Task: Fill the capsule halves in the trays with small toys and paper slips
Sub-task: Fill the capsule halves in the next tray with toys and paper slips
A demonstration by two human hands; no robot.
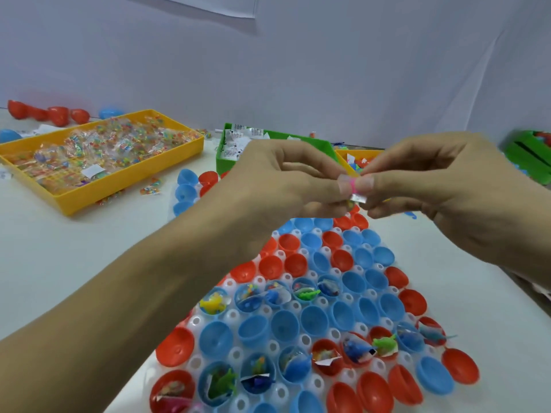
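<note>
Two bare hands met in the air above a white worktop (53, 263). The left hand (286, 186) and the right hand (441, 186) had their fingertips pressed together around a small pink toy (352, 183), thumbs nearly touching. A folded paper slip (357, 199) showed just beneath the toy, caught between the same fingers; which hand bore most of it could not be told. Both hands were curled tight in a narrow pinch.

Below the hands lay a white tray (235, 315) with round holes, packed with red and blue capsule halves (313, 318) set open side up. Some halves in a middle row held toys and slips, among them a yellow toy (213, 304) and a green toy (308, 294). More filled halves sat in the rows nearest the camera, with a light green toy (384, 342) and a blue toy (357, 350) visible. Many halves between and beyond them held nothing.

At the far left stood a yellow bin (98, 189) full of small clear packets of coloured beads, with a few packets lying beside it. Behind the left hand was a green bin (226, 162) holding printed paper slips. A second yellow bin (343, 162) with small toys peeked out between the hands. Loose red and blue capsule shells (49, 113) lay along the back wall.
</note>
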